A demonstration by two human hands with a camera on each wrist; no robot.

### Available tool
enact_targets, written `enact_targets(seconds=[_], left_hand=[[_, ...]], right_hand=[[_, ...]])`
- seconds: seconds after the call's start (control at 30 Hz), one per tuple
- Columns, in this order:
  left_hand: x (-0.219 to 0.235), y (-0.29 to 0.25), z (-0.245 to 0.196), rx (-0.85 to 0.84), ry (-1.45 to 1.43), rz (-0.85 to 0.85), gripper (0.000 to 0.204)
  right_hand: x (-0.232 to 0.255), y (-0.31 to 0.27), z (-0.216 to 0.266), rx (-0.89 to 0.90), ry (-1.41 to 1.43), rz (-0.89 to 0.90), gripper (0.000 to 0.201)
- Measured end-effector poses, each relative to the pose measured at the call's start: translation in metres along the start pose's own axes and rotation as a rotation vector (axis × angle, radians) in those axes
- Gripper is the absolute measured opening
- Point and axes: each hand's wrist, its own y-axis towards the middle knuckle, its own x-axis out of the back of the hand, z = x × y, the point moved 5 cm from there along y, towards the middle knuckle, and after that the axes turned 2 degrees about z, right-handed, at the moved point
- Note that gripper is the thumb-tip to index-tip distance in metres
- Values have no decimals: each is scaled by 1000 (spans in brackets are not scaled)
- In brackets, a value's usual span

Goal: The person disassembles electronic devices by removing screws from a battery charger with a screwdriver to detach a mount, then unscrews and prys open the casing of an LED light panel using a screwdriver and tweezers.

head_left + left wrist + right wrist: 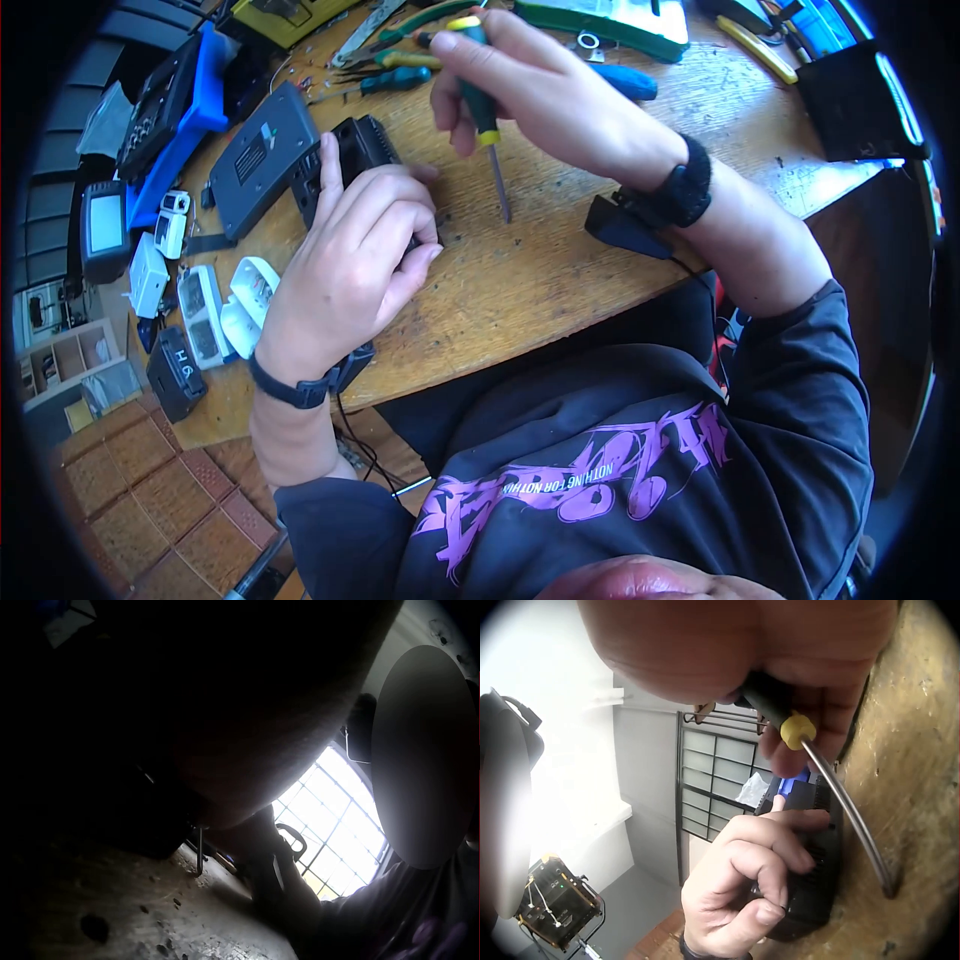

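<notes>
My right hand grips a screwdriver by its green handle with yellow ends. The steel shaft points down at the tabletop, its tip to the right of my left hand. A black device with a ribbed side lies under my left fingers. In the right wrist view the left fingers curl against the side of that device, thumb in front and one finger stretched along it. The palm covers much of the device in the head view. The left wrist view is mostly dark.
Beyond the device lie a flat grey unit and a blue tray. White cases and a black box stand at the left edge. Pliers, a teal-handled screwdriver and a green case lie at the back.
</notes>
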Motion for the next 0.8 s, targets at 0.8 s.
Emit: enact_targets(seconds=[0.8], left_hand=[[8, -2, -1, -30, -83, -48, 20]], right_hand=[[4, -7, 0, 146, -581, 19, 56]])
